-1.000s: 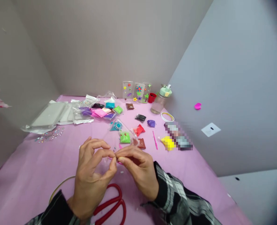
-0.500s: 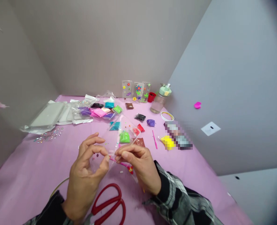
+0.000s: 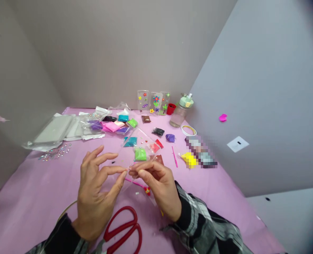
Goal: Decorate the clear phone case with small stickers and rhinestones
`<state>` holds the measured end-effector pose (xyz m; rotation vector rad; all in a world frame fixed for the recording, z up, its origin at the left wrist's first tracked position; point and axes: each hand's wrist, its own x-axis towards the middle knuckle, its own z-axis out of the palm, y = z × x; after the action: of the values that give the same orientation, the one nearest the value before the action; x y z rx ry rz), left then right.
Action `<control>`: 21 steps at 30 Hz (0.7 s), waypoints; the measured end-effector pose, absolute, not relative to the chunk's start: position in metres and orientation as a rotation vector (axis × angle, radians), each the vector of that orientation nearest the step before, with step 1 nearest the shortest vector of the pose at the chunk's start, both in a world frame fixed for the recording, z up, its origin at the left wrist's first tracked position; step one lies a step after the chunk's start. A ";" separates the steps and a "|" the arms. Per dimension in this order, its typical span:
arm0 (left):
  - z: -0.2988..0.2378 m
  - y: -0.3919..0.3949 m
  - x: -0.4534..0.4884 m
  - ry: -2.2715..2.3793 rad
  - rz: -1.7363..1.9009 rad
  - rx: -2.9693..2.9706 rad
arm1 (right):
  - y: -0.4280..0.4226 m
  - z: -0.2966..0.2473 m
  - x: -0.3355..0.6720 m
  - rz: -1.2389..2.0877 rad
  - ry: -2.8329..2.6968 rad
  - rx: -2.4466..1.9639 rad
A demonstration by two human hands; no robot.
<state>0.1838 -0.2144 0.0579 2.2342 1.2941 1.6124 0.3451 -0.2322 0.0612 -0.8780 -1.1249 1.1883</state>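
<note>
My left hand (image 3: 98, 190) pinches thumb and index fingertips together, the other fingers spread. What lies in that pinch is too small to make out. Almost touching it, my right hand (image 3: 158, 185) grips a clear plastic piece (image 3: 139, 135) with straight edges and small coloured dots; I cannot tell if it is a case or a bag. A green clay packet (image 3: 140, 154) shows behind or through the plastic. Below the hands lies a pink tool (image 3: 137, 184) beside a small red and yellow piece (image 3: 147, 191). Red-handled scissors (image 3: 123, 227) rest nearest me.
Clear cases with flower decorations (image 3: 156, 102) stand at the back beside a red cup (image 3: 171, 109) and a bottle (image 3: 180, 113). Clay packets (image 3: 114, 126) and packaged cases (image 3: 57, 132) lie left. A pink stick (image 3: 174, 157), yellow packet (image 3: 189, 159) and tape roll (image 3: 188, 131) lie right.
My left hand has moved slightly right; its fingertips now meet near the right fingertips and its rounded finger loop has flattened. The right hand stays almost in place with the clear plastic.
</note>
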 end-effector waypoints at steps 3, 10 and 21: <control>0.056 -0.214 0.184 1.276 1.577 2.278 | -0.236 0.061 0.345 1.037 -1.255 -0.914; 0.052 -0.211 0.184 1.212 1.509 2.338 | -0.239 0.059 0.347 0.650 -1.593 -0.974; 0.050 -0.213 0.189 1.236 1.536 2.245 | -0.237 0.052 0.339 0.980 -1.370 -0.951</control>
<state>0.1892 -0.2129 0.0496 2.2447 1.2358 1.5362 0.3393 -0.2372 0.0522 -0.9514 -1.3700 0.9795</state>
